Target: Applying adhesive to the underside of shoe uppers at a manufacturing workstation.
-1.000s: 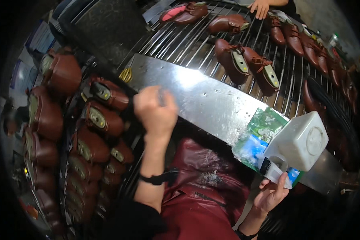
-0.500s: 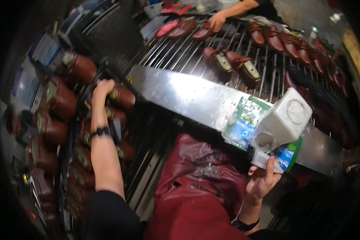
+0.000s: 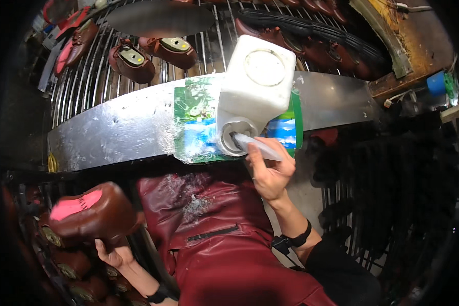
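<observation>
At the lower left, a brown leather shoe (image 3: 120,211) with a pink patch on its bottom is held from below by my left hand (image 3: 118,255); the fingers behind it are partly hidden. My right hand (image 3: 274,176) grips the pale, flat handle of a brush (image 3: 260,147). Its dark tip sits inside the round mouth of a white cup-like opening (image 3: 228,148). This opening adjoins a large white plastic jug (image 3: 262,99). The jug rests on a green and blue printed sheet (image 3: 199,122), smeared with white residue, on the metal ledge (image 3: 117,132).
Beyond the ledge, a rack of metal rods (image 3: 94,76) carries brown shoes (image 3: 168,51) and several black soles (image 3: 311,30). More brown shoes (image 3: 71,262) stand on a rack at lower left. A wooden bench (image 3: 418,41) with cables is at far right.
My left hand has taken a shoe from the left rack and brought it near my lap. The brush tip has gone into the opening. The view has swung right.
</observation>
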A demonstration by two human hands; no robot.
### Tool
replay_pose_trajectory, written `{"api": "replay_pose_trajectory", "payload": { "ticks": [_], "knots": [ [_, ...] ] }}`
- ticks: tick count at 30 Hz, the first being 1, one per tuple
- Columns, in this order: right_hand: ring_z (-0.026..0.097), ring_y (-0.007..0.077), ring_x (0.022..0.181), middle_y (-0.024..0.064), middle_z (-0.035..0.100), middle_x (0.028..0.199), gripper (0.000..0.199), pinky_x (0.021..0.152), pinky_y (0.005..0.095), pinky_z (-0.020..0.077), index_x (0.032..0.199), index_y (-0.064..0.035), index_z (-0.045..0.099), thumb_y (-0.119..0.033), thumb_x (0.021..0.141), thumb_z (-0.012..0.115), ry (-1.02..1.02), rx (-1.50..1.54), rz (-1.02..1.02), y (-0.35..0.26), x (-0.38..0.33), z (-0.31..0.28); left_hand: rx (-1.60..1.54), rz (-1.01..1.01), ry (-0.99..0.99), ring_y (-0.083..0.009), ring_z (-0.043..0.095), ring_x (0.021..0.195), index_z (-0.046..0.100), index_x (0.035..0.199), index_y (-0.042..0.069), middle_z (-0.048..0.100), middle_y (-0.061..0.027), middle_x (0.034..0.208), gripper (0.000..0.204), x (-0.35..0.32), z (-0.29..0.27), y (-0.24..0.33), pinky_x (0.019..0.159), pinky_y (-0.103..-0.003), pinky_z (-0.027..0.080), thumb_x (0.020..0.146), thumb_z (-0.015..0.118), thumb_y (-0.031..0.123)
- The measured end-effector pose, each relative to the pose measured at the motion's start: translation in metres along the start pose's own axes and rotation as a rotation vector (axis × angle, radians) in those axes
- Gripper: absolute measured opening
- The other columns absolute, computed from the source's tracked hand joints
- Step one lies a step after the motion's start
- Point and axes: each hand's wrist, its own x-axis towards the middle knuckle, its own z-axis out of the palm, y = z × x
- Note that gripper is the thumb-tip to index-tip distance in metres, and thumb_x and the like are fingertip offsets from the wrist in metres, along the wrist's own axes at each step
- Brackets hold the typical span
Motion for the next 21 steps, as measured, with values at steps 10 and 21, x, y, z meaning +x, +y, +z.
{"api": "replay_pose_trajectory", "payload": {
  "ticks": [10, 21],
  "knots": [
    [0.068, 0.0161, 0.059, 0.0108, 0.071, 0.078, 0.023, 0.046, 0.0283, 0.0532, 0.095, 0.0027, 0.070, -0.018, 0.104, 0.071, 0.076, 0.717, 0.775, -0.034, 0.000, 0.018, 1.254, 0.977, -0.443, -0.0479, 0.061, 0.131, 0.046, 0.130, 0.008, 0.056, -0.0239, 0.146, 0.036, 0.060, 0.100, -0.107, 0.107, -0.059, 0.052, 0.100, 0.066, 0.005],
    [0.069, 0.0099, 0.071, 0.0079, 0.075, 0.091, 0.011, 0.063, 0.0240, 0.0527, 0.105, 0.0052, 0.075, -0.003, 0.097, 0.076, -0.556, 0.476, 0.432, -0.037, -0.024, 0.101, 1.525, 0.929, -0.675, -0.0525, 0.062, 0.128, 0.049, 0.131, 0.003, 0.062, -0.0312, 0.139, 0.030, 0.071, 0.052, -0.114, 0.106, -0.061, 0.052, 0.103, 0.060, 0.003]
  ]
}}
